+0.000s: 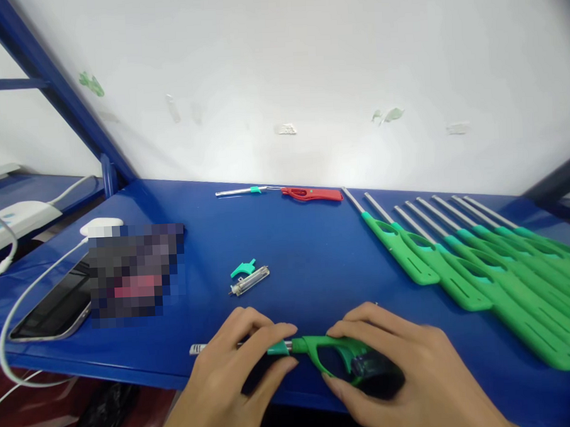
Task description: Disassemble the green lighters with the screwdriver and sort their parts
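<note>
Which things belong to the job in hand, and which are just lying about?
Job, likely:
- green lighter body, right hand
- metal tube, left hand
- teal piece, clear cartridge
- green lighters

Lying about:
- phone, white cable
- red lighter, possibly a spare

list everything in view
long plastic lighters: about eight, green, right
lighter handle: one, red, back
metal tube: one, silver, back
curved plastic piece: one, teal, centre
cylindrical part: one, clear, centre
phone: one, black, left
pixelated item: one, dark, left
rounded case: one, white, left
cables: several, white, left
power strip: one, white, left
tables: two, blue, centre, left
wall: one, white, behind
sheeting: uncounted, maroon, below
looped handle: one, green, held right
collared tube: one, silver, held left
left hand: one, front
right hand: one, front
</note>
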Action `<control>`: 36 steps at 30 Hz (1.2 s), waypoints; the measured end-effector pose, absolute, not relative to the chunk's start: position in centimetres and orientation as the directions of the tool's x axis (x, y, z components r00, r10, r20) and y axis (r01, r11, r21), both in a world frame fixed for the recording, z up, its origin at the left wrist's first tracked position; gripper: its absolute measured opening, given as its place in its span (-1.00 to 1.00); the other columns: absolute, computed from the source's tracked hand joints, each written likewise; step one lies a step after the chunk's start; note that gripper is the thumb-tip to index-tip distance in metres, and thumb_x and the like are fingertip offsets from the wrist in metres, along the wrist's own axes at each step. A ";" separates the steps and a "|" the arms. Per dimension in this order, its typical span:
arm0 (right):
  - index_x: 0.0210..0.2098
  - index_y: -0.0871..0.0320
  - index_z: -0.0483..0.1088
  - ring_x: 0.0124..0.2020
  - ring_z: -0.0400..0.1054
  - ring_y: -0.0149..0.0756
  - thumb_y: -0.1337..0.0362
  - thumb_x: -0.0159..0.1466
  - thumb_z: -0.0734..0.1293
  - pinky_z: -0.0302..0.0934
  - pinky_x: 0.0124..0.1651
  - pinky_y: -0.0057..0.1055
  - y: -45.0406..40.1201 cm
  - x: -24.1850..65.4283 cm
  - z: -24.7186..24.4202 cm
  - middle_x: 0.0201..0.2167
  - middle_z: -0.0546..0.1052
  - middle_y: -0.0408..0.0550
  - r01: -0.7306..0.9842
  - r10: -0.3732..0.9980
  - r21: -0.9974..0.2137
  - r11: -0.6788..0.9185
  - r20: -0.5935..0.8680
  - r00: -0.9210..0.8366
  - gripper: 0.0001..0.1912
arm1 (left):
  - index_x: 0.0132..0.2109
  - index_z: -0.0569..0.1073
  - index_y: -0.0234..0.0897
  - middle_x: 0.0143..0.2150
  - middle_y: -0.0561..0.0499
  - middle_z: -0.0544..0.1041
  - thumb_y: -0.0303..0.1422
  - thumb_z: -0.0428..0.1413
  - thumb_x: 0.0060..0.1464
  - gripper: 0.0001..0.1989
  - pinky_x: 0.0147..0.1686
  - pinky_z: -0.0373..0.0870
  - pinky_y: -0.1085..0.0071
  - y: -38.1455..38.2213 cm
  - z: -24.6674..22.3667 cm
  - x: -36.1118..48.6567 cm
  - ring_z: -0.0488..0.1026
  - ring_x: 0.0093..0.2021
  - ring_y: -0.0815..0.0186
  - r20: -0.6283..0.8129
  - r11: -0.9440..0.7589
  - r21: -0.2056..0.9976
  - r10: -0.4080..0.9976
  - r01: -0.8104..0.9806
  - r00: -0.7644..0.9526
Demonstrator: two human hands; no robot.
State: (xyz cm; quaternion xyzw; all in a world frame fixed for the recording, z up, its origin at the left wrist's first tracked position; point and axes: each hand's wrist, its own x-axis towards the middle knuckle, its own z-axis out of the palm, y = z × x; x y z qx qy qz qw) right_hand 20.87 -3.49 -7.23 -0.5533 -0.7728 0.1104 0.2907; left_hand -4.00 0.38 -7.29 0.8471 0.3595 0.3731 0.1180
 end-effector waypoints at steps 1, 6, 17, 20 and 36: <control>-0.11 -0.12 0.56 -0.38 0.57 -0.43 0.21 0.29 0.44 0.48 -0.24 -0.48 -3.5 20.9 -7.3 -0.17 0.64 -0.26 0.791 0.917 -0.489 0.367 0.334 -0.219 -0.83 | 0.12 0.58 -0.19 -0.18 0.04 0.57 -0.37 0.12 0.52 -0.83 -0.20 0.58 0.53 0.4 -7.4 -4.0 0.61 -0.23 0.39 0.555 -0.718 0.457 0.692 0.525 0.462; -0.12 -0.14 0.56 -0.39 0.56 -0.44 0.21 0.29 0.43 0.45 -0.27 -0.49 -3.5 20.6 -7.4 -0.18 0.63 -0.27 0.795 0.912 -0.483 0.367 0.353 -0.206 -0.83 | 0.11 0.60 -0.22 -0.15 0.01 0.58 -0.38 0.12 0.53 -0.82 -0.15 0.59 0.52 0.6 -7.6 -4.2 0.60 -0.21 0.38 0.586 -0.740 0.429 0.664 0.518 0.464; 0.07 -0.14 0.48 -0.33 0.58 -0.36 0.01 0.39 0.46 0.51 -0.24 -0.49 -3.4 24.3 -3.9 -0.16 0.63 -0.18 0.828 0.827 -0.404 0.390 0.548 -0.122 -0.70 | 0.04 0.59 -0.20 -0.13 0.00 0.58 -0.47 0.12 0.48 -0.84 -0.13 0.60 0.44 0.5 -7.6 -4.2 0.59 -0.21 0.35 0.555 -0.740 0.437 0.669 0.512 0.494; 0.01 -0.15 0.53 -0.47 0.49 -0.32 -0.19 0.41 0.39 0.48 -0.32 -0.35 -3.3 26.7 -3.6 -0.20 0.64 -0.17 0.910 0.816 -0.335 0.243 0.578 -0.005 -0.65 | 0.06 0.57 -0.18 -0.10 -0.01 0.57 -0.51 0.13 0.45 -0.81 -0.09 0.60 0.42 0.4 -7.8 -4.5 0.59 -0.16 0.33 0.528 -0.742 0.440 0.670 0.507 0.522; -0.01 -0.08 0.61 -0.28 0.68 0.12 -0.35 0.42 0.25 0.40 -0.52 -0.09 -1.4 28.8 -6.6 -0.07 0.73 -0.17 0.996 0.904 -0.093 -0.001 0.425 0.041 -0.43 | 0.17 0.52 -0.26 0.04 -0.12 0.52 -0.64 0.08 0.41 -0.69 -0.04 0.52 0.32 -0.2 -7.5 -3.4 0.44 -0.01 0.21 0.522 -0.801 0.335 0.596 0.495 0.611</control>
